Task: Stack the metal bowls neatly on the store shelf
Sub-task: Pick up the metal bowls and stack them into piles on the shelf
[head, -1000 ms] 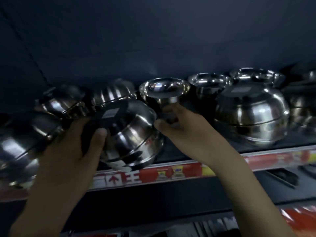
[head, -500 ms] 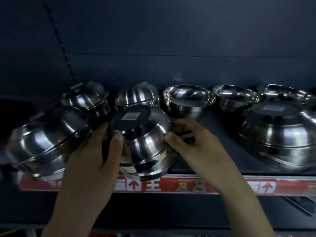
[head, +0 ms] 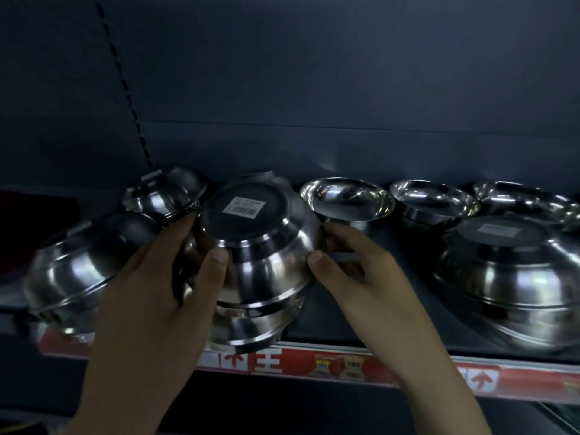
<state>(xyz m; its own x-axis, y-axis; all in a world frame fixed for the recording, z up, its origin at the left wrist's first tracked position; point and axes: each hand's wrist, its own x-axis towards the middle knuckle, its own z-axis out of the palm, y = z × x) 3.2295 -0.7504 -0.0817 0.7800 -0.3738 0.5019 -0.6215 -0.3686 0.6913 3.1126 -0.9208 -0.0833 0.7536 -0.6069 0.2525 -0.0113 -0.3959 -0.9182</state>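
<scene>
An upside-down stack of shiny metal bowls (head: 266, 262) stands near the front edge of the dark shelf (head: 345, 334), a white barcode label on its top base. My left hand (head: 157, 293) grips the stack's left side, thumb on the front wall. My right hand (head: 354, 277) holds the right side by the rim, thumb against the metal. The stack tilts toward me. Another inverted stack (head: 84, 265) lies tilted at the left, and a smaller stack (head: 163, 193) sits behind it.
A large inverted bowl stack (head: 508, 277) stands at the right. Three upright bowls (head: 348, 199) line the back of the shelf. A red price strip (head: 314, 365) runs along the shelf's front edge. A dark back panel rises behind everything.
The view has shifted so the shelf sits lower and further right. The held stack has tipped more toward me, showing its labelled base. Both hands keep their grip.
</scene>
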